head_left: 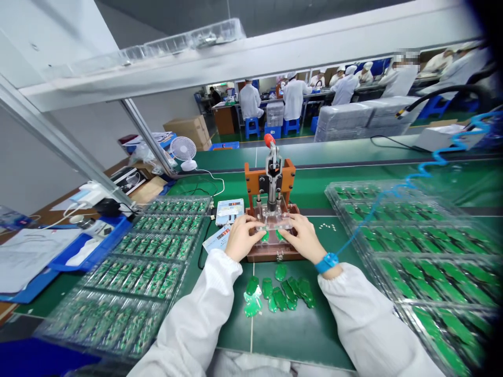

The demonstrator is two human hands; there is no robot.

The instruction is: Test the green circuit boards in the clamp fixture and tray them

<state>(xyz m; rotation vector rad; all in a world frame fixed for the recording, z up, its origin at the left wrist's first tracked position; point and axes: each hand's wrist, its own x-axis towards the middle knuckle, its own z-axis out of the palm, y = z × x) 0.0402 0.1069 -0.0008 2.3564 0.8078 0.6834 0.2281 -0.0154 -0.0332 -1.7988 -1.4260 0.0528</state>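
A toggle-clamp fixture (pixel 271 178) with a red-tipped lever, orange uprights and a clear plate stands in front of me on a brown base (pixel 257 255). My left hand (pixel 240 238) is at the fixture's left side, thumb and fingers closed around a small green circuit board (pixel 265 237) at the front of the clear plate. On the other side my right hand (pixel 304 238), with a blue wrist strap (pixel 327 263), has its thumb on a second green board (pixel 280 235) and its fingers over the plate. Fingertips partly hide both boards. Loose green boards (pixel 280 299) lie nearer to me.
Clear trays of boards stand left (pixel 151 256) and right (pixel 416 235). Two small digital meters (pixel 230 211) sit beside the fixture, with a white fan (pixel 184 151) behind. A blue coiled cord (pixel 426 167) crosses the right tray. Tiny white pieces (pixel 328 227) lie right of the fixture.
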